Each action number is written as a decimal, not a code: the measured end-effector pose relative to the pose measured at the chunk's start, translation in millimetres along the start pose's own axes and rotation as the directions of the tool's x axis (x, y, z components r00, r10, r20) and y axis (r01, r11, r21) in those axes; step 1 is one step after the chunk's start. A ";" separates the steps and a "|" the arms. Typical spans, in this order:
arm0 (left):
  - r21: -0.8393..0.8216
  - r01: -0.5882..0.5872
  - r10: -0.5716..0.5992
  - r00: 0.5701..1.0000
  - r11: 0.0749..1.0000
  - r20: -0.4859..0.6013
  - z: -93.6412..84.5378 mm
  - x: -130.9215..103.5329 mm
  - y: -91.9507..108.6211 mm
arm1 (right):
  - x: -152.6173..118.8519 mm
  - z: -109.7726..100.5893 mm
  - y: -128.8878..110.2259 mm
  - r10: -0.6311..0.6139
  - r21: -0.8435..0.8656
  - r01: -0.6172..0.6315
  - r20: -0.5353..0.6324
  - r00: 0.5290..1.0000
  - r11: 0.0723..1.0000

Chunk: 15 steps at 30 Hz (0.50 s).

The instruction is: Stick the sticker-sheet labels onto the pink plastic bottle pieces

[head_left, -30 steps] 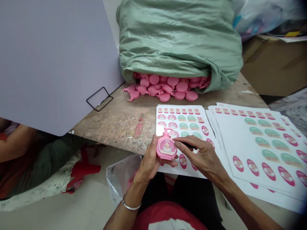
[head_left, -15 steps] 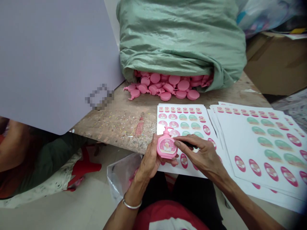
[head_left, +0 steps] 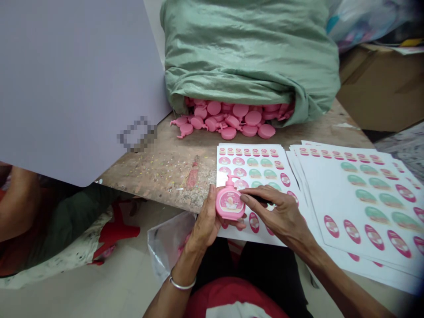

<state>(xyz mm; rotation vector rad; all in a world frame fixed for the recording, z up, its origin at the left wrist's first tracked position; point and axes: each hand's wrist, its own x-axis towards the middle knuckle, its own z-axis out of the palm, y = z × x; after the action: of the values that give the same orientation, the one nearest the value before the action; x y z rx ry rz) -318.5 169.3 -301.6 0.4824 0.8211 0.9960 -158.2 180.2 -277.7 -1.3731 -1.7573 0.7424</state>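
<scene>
My left hand [head_left: 206,221] is closed around a small pink toy pump bottle [head_left: 229,213], holding it upright with its round baby-picture label facing me. My right hand [head_left: 278,210] pinches a slim black tool [head_left: 260,198], its kind partly hidden by the fingers. The right thumb and fingertips touch the label's right edge. Under both hands lies a white sticker sheet [head_left: 228,148] printed with pink and green labels.
More sticker sheets [head_left: 326,190] are stacked to the right. At the back of the wooden table [head_left: 159,159], a green sack [head_left: 248,48] spills several pink bottles [head_left: 228,133]. A grey panel [head_left: 76,88] stands left, with another person's arm [head_left: 20,203] below it.
Almost nothing differs. The bottle has shifted very slightly left in my left hand, and my right fingers stay at the label's edge.
</scene>
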 end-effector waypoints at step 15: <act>0.049 -0.019 0.021 0.999 0.999 -0.045 2.4 -1.5 1.4 | -1.4 2.0 -2.7 0.042 0.049 -0.042 0.002 0.999 0.998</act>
<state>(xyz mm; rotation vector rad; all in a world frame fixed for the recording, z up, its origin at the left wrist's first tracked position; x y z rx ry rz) -317.9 168.7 -298.6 0.5121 0.8839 1.0106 -161.1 178.2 -276.8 -1.3810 -1.7044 0.8037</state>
